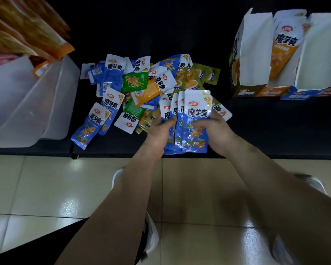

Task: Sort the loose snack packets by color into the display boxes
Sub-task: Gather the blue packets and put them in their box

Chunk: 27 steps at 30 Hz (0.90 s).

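A fanned stack of blue snack packets [196, 119] stands upright over the front of the dark shelf [266, 131]. My left hand [161, 131] grips its left side and my right hand [216, 131] grips its right side. Behind them lies a loose pile of packets [141, 87] in blue, green, orange and olive. Three display boxes stand at the right: an olive box [250, 58], an orange box [271, 90] with orange packets [284, 46] upright in it, and a blue box [311, 93].
A translucent white bin [27, 104] stands at the left of the shelf, with orange bags [23, 29] above it. Tiled floor [46, 188] lies below the shelf edge, and my shoes show beside my forearms.
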Available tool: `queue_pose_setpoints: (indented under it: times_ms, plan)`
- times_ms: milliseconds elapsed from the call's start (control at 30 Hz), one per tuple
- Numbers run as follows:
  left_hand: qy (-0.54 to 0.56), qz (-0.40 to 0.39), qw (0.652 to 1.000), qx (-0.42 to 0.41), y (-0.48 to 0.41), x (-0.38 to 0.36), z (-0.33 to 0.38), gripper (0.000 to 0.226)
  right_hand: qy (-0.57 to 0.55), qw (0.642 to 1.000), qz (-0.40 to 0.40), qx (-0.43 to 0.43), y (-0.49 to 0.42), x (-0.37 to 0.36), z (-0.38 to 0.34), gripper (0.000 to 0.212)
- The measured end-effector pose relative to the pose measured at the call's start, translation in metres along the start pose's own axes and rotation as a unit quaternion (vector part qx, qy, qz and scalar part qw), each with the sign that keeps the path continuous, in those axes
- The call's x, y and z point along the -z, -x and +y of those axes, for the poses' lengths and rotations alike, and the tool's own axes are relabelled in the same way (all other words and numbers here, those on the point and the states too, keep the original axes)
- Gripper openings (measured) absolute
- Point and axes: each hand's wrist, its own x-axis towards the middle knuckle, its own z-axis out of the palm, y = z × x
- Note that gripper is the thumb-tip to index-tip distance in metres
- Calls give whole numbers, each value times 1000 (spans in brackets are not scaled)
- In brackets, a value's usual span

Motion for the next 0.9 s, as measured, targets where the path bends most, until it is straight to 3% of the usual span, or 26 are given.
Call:
queue_pose_setpoints:
  times_ms: [200, 267, 400, 467, 500, 567, 600, 667, 767, 900]
  plan:
    - [1, 27, 999, -17, -1, -3, 3, 53, -25, 999, 31, -16, -5, -29, 1, 22]
    - [-31, 22, 999, -36, -2, -5, 2, 60, -10, 1000, 16, 2, -6, -37, -1, 22]
    - [-41, 38, 997, -51, -12, 12, 4, 25, 51, 997, -49, 18, -19, -48, -6, 36]
    - [-25, 65, 997, -44, -17, 28, 14, 20, 184, 979, -46, 71, -33, -48, -14, 35]
    - [-28, 85, 995, -47, -20, 36, 20, 25, 290, 949, -29, 123, -42, -49, -19, 40]
    - [-54, 124, 988, -73, -28, 51, 28, 33, 520, 827, -2, 212, -55, -52, -30, 63]
    - [-63, 139, 984, -87, -31, 56, 31, 35, 593, 772, -7, 230, -61, -53, -34, 72]
    - [-72, 171, 978, -99, -38, 62, 35, 38, 675, 706, -39, 210, -73, -54, -34, 78]
    - [-81, 185, 973, -113, -49, 63, 40, 36, 736, 644, -53, 201, -76, -45, -15, 78]
    - [-99, 167, 974, -121, -60, 55, 42, 40, 748, 624, -59, 218, -46, -21, 8, 67]
